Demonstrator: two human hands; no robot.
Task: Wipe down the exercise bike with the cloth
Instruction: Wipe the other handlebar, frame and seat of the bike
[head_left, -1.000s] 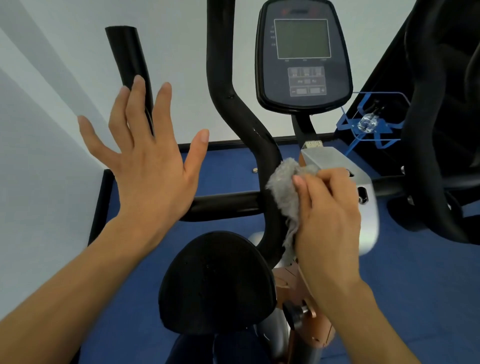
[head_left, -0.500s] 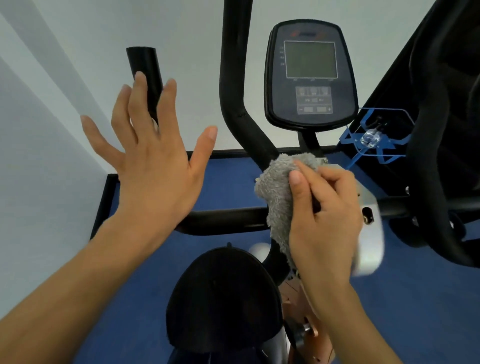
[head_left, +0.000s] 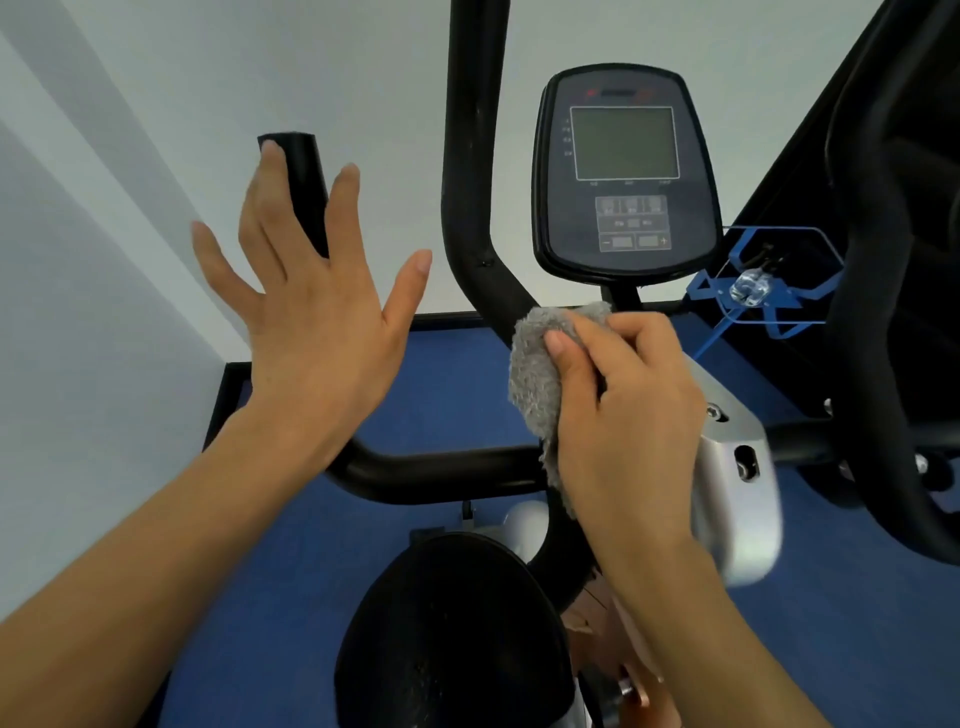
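The exercise bike fills the view: black curved handlebar tube (head_left: 470, 208), a dark console with a grey screen (head_left: 626, 171), a silver bracket (head_left: 740, 478) and the black saddle (head_left: 452, 634) at the bottom. My right hand (head_left: 628, 415) is shut on a grey fluffy cloth (head_left: 535, 374), pressed against the handlebar tube just below the console stem. My left hand (head_left: 317, 306) is raised with fingers spread, holding nothing, in front of the left handlebar end (head_left: 301, 182).
A blue wire bottle holder (head_left: 753, 291) sticks out right of the console. More black equipment (head_left: 893, 260) stands at the far right. A white wall is behind and to the left; blue floor lies below.
My right hand has slid the cloth upward along the handlebar tube toward the console stem. The left hand stays raised and spread; the view has tilted so the bike sits lower.
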